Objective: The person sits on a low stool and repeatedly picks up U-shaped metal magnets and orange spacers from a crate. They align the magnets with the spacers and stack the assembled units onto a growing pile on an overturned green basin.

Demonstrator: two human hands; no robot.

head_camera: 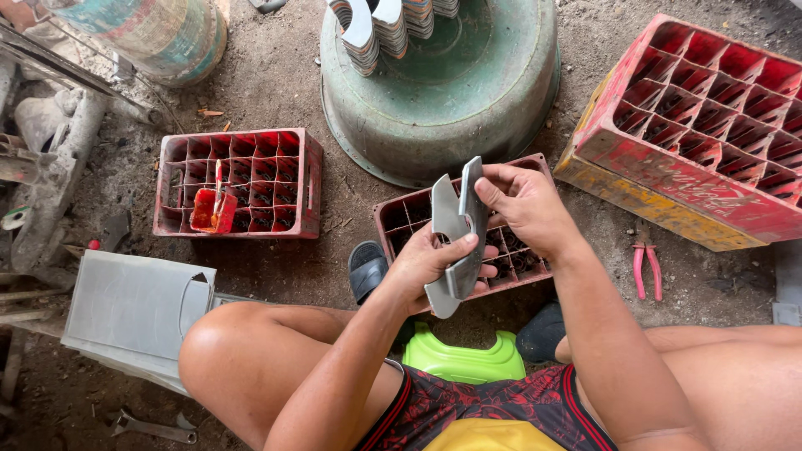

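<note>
Bare knees and patterned red-and-black shorts (501, 401) fill the bottom of the view, with a bright green plastic stool (464, 357) showing between the legs. Just above them, the left hand (434, 263) is closed around the lower half of a flat grey metal plate (455, 242) with a curved notch cut in one edge, thumb pressed across its face. The right hand (522, 205) pinches the plate's upper end between thumb and fingertips. Both hands are clamped on the same piece, which stands nearly upright, its long axis running from the left palm up and slightly right to the right fingertips; the left hand is the nearer to the body.

Directly under the hands sits a small dark red compartment crate (409, 219), on the dirt floor. A second red crate (238, 184) lies to the left, with an orange container (213, 209) in 1 cell. Beyond, an upturned green basin (468, 100) carries stacks of similar notched plates (388, 29). A large red crate (702, 125) tilts at right, pink-handled pliers (645, 269) near it, and a wrench (154, 428) at lower left.
</note>
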